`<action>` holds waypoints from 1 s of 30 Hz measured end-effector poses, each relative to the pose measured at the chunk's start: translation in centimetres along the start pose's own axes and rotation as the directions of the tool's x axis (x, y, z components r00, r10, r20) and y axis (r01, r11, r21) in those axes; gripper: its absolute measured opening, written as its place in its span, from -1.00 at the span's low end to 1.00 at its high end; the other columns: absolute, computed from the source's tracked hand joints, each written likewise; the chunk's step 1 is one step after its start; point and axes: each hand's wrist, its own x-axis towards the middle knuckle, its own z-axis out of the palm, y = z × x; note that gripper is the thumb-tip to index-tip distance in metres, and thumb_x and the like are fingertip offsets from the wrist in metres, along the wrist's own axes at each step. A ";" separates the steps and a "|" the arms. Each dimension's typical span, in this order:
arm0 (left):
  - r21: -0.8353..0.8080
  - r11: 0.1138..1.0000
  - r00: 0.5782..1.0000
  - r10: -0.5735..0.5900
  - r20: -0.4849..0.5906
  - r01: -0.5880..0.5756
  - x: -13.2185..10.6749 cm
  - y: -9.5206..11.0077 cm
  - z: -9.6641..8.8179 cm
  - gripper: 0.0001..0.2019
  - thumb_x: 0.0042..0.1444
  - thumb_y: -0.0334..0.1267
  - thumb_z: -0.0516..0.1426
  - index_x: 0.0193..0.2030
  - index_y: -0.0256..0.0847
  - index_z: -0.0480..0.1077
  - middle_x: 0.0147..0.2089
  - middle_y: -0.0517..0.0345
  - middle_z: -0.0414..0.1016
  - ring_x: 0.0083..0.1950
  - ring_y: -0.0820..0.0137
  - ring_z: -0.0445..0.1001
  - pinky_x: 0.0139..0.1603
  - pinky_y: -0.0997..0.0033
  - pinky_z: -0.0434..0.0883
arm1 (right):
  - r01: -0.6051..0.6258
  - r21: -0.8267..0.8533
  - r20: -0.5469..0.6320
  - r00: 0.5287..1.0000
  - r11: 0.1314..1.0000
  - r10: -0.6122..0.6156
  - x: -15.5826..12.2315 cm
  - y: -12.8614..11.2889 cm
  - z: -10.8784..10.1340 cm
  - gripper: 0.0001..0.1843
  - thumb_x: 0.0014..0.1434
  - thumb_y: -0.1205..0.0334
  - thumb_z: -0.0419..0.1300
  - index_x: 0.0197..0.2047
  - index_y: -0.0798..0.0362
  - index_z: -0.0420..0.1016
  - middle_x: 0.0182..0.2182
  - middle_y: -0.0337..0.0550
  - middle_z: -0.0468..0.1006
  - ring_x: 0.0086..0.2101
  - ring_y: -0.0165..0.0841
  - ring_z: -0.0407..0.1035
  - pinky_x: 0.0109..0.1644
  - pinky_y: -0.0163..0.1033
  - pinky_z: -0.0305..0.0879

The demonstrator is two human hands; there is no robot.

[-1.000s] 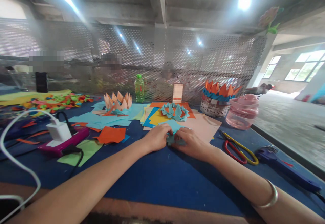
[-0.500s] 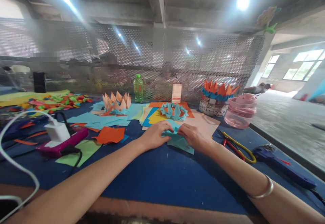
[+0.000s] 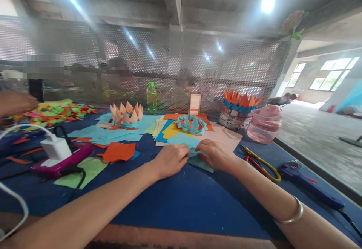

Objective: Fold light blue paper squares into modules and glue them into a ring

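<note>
Between my hands lies a light blue sheet of paper [image 3: 181, 139], partly folded over the blue table. My left hand [image 3: 173, 159] has its fingers curled closed on the sheet's near left side. My right hand [image 3: 216, 155] pinches the right side, its fingertips bent down onto the paper. Just beyond them a ring of folded light blue paper points [image 3: 191, 124] rests on coloured sheets. Farther left stands a ring of peach paper points [image 3: 127, 114]. An orange and blue folded paper ring [image 3: 240, 101] tops a round container at the right.
Scissors [image 3: 261, 164] and a blue glue gun [image 3: 312, 185] lie right of my right arm. A pink water jug [image 3: 265, 124] stands behind them. At left are a magenta power strip [image 3: 62, 160], paper scraps [image 3: 63, 111] and another person's hand [image 3: 17, 104]. A green bottle [image 3: 152, 98] stands behind.
My left fingers have closed more and moved slightly nearer me. More of the light blue sheet shows beyond my hands. Another person's hand has come in at the left. The view has shifted slightly.
</note>
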 end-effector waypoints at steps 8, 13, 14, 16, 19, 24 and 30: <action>-0.158 0.986 0.997 -0.066 -0.037 0.059 0.0 -0.2 0.2 -0.86 0.13 -0.35 0.05 -0.32 -0.15 0.45 -0.23 0.15 0.52 -0.19 0.34 0.46 -0.16 0.43 0.31 | 0.011 0.104 -0.015 1.000 0.995 -0.009 -0.1 0.1 0.6 -0.91 0.16 0.32 0.12 -0.31 0.07 0.45 -0.37 -0.11 0.47 -0.27 -0.34 0.36 -0.22 -0.30 0.24; -0.345 0.933 0.985 -0.146 -0.089 0.107 0.3 -0.8 0.7 -0.88 0.12 -0.32 0.10 -0.37 -0.19 0.46 -0.26 0.14 0.50 -0.21 0.37 0.45 -0.15 0.45 0.31 | -0.046 0.155 -0.019 0.999 0.987 0.050 -0.1 0.0 0.7 -0.91 0.14 0.35 0.12 -0.31 0.08 0.46 -0.37 -0.12 0.48 -0.27 -0.34 0.36 -0.20 -0.29 0.24; -0.374 0.920 0.981 -0.166 -0.101 0.117 0.3 -0.9 0.7 -0.88 0.12 -0.31 0.11 -0.38 -0.20 0.46 -0.27 0.14 0.49 -0.22 0.38 0.44 -0.16 0.45 0.31 | -0.073 0.179 -0.022 0.997 0.981 0.078 -0.1 0.0 0.7 -0.91 0.13 0.36 0.13 -0.33 0.08 0.46 -0.39 -0.13 0.48 -0.29 -0.35 0.36 -0.21 -0.29 0.23; -0.418 0.897 0.972 -0.207 -0.114 0.142 0.5 -1.0 0.9 -0.87 0.11 -0.28 0.13 -0.41 -0.22 0.45 -0.29 0.15 0.46 -0.25 0.39 0.42 -0.21 0.45 0.31 | -0.165 0.239 -0.015 0.985 0.957 0.174 0.0 -0.1 0.9 -0.91 0.12 0.35 0.13 -0.37 0.07 0.47 -0.43 -0.16 0.48 -0.34 -0.37 0.35 -0.25 -0.31 0.22; -0.457 0.869 0.960 -0.262 -0.100 0.190 0.8 -1.1 0.9 -0.85 0.11 -0.24 0.13 -0.43 -0.22 0.45 -0.32 0.16 0.43 -0.29 0.40 0.40 -0.24 0.44 0.29 | -0.339 0.328 0.051 0.938 0.882 0.342 0.0 -0.1 1.4 -0.89 0.11 0.29 0.14 -0.41 0.06 0.47 -0.48 -0.20 0.49 -0.43 -0.41 0.33 -0.36 -0.34 0.19; -0.472 0.840 0.944 -0.327 -0.044 0.269 1.5 -0.6 1.1 -0.80 0.11 -0.18 0.12 -0.44 -0.21 0.46 -0.37 0.17 0.40 -0.31 0.40 0.39 -0.27 0.43 0.26 | -0.466 0.383 0.153 0.883 0.798 0.443 0.2 0.2 1.8 -0.84 0.10 0.20 0.14 -0.44 0.05 0.49 -0.55 -0.24 0.47 -0.51 -0.45 0.28 -0.45 -0.37 0.10; -0.416 0.835 0.921 -0.391 0.011 0.359 2.0 -0.2 1.4 -0.80 0.08 -0.17 0.12 -0.47 -0.22 0.41 -0.39 0.18 0.39 -0.33 0.38 0.37 -0.33 0.42 0.21 | -0.495 0.349 0.167 0.868 0.796 0.467 0.4 -0.3 1.0 -0.82 0.11 0.19 0.14 -0.45 0.06 0.47 -0.56 -0.26 0.46 -0.51 -0.46 0.25 -0.43 -0.36 0.04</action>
